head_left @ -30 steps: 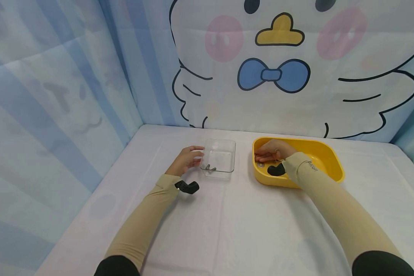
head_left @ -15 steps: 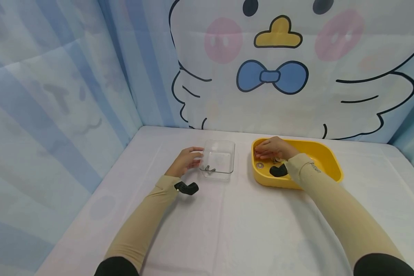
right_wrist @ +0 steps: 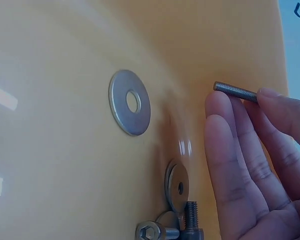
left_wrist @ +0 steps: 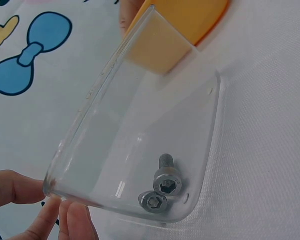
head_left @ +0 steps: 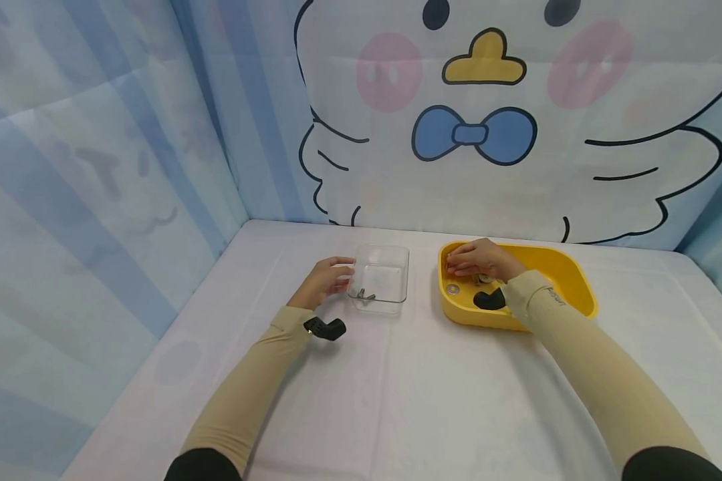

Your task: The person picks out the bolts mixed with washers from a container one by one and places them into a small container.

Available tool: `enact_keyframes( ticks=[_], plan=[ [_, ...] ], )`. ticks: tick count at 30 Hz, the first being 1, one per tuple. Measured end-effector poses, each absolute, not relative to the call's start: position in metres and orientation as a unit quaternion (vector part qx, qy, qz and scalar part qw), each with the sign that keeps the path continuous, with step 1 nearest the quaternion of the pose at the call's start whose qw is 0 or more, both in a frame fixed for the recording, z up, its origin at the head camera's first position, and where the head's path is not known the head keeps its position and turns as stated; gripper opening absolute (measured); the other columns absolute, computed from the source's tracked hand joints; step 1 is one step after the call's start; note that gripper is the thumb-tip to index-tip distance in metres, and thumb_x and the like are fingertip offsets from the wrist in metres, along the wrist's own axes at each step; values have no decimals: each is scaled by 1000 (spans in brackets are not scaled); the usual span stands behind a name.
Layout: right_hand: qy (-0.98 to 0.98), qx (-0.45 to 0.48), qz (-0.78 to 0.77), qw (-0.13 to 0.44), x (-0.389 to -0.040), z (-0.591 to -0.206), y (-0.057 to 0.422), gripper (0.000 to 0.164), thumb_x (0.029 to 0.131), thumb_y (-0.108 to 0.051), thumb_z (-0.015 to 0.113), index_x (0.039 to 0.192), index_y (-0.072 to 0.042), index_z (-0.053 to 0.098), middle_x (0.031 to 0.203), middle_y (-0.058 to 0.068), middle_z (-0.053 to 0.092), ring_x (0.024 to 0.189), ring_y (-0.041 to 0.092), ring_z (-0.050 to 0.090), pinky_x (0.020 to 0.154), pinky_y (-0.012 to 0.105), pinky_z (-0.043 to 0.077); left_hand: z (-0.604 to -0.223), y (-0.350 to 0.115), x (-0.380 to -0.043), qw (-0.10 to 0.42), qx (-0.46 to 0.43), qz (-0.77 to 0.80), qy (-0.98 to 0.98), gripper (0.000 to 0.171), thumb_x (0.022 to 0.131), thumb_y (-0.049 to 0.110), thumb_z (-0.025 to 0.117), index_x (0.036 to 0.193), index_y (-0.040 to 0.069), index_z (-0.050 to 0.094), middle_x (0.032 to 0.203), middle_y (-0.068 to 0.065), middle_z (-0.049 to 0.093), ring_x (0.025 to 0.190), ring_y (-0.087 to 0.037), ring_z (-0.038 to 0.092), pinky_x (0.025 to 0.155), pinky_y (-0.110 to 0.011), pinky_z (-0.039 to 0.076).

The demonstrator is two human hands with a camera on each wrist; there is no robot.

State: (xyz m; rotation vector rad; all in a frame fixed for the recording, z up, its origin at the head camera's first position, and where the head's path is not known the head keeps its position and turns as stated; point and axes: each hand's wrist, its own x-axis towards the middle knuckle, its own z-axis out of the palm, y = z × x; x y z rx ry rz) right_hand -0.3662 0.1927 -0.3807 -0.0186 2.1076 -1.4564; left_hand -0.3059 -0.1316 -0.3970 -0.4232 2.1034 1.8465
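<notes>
A clear plastic box [head_left: 402, 270] stands on the table with two hex socket bolts [left_wrist: 167, 182] at its near end. My left hand [head_left: 327, 280] rests fingertips against the box's left side, the fingers fairly straight. Inside the yellow tray [head_left: 568, 287], near its left wall, my right hand [head_left: 484, 259] pinches a threaded screw [right_wrist: 235, 91] between thumb and fingers. The thumb hides the screw's far end. Beside that hand a flat washer [right_wrist: 129, 102] lies on the tray floor. More washers [right_wrist: 179, 185] and bolts [right_wrist: 152, 231] are clustered close to it.
White cloth covers the table [head_left: 361, 394]. A printed backdrop [head_left: 475, 194] hangs right behind the box and tray, and a blue striped curtain [head_left: 96, 200] borders the left side. Bare cloth shows between box and tray.
My right hand has shifted slightly to the right within the yellow tray. My left hand has stayed at the clear box.
</notes>
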Motion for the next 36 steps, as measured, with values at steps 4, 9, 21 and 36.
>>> enact_keyframes(
  ticks=[4, 9, 21, 36],
  plan=[
    [782, -9, -553, 287, -365, -380, 193, 45, 93, -12, 58, 131, 11, 47, 80, -4, 70, 79, 9, 69, 80, 23, 55, -397, -131, -306, 156, -151, 643, 735, 40, 90, 10, 59, 129, 14, 56, 125, -7, 51, 76, -11, 51, 60, -15, 47],
    [775, -18, -560, 291, -364, -379, 197, 42, 92, -12, 59, 127, 10, 50, 80, -2, 71, 80, 12, 70, 81, 27, 55, -397, -131, -305, 155, -147, 641, 737, 39, 90, 10, 59, 129, 14, 55, 122, -7, 51, 75, -10, 51, 61, -15, 47],
    [787, -75, -541, 287, -358, -364, 202, 43, 91, -14, 62, 124, 12, 52, 86, -1, 72, 89, 17, 70, 92, 39, 51, -398, -131, -305, 154, -145, 644, 735, 40, 90, 10, 59, 130, 13, 55, 120, -6, 52, 73, -10, 51, 62, -16, 47],
    [790, -104, -542, 268, -347, -341, 201, 32, 91, -15, 62, 115, 6, 60, 87, -3, 71, 92, 17, 69, 92, 38, 51, -397, -131, -304, 150, -142, 645, 736, 39, 91, 9, 58, 130, 13, 55, 115, -5, 52, 73, -9, 50, 63, -16, 47]
  ],
)
